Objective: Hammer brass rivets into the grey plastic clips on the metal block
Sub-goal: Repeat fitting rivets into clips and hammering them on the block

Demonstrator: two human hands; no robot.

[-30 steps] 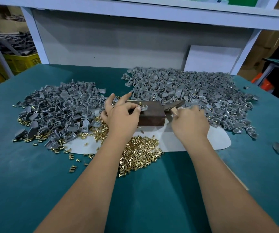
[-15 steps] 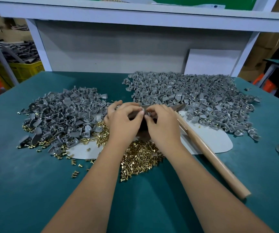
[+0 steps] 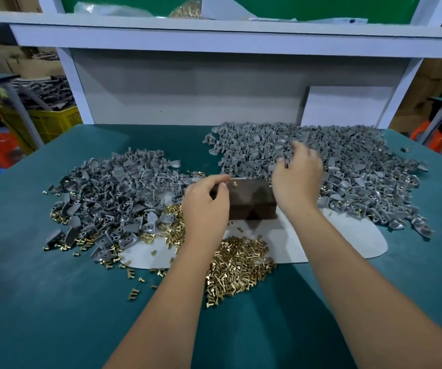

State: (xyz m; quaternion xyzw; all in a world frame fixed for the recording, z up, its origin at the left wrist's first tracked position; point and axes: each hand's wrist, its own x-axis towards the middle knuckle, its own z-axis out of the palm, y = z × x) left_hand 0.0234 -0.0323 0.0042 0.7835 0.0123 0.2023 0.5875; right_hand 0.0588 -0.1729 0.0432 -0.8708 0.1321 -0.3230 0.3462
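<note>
The brown metal block [image 3: 251,202] lies on a white sheet [image 3: 358,235] at the table's middle. One brass rivet [image 3: 235,185] stands on top of the block, and no clip shows there. My left hand [image 3: 206,206] rests on the block's left end with its fingers curled over it. My right hand [image 3: 298,177] hovers over the near edge of the right pile of grey clips [image 3: 347,161]. Its fingers are bent and blurred, so I cannot tell whether they hold a clip. A heap of loose brass rivets [image 3: 238,265] lies in front of the block. The hammer is not in view.
A second pile of grey clips [image 3: 113,193], mixed with rivets, spreads on the left. The green table [image 3: 54,302] ends at a grey back panel [image 3: 187,89] under a white shelf. A yellow crate [image 3: 52,123] stands beyond the left edge.
My right hand left the block and moved up and right over the clip pile. My left hand stayed at the block's left end. The hammer is no longer visible.
</note>
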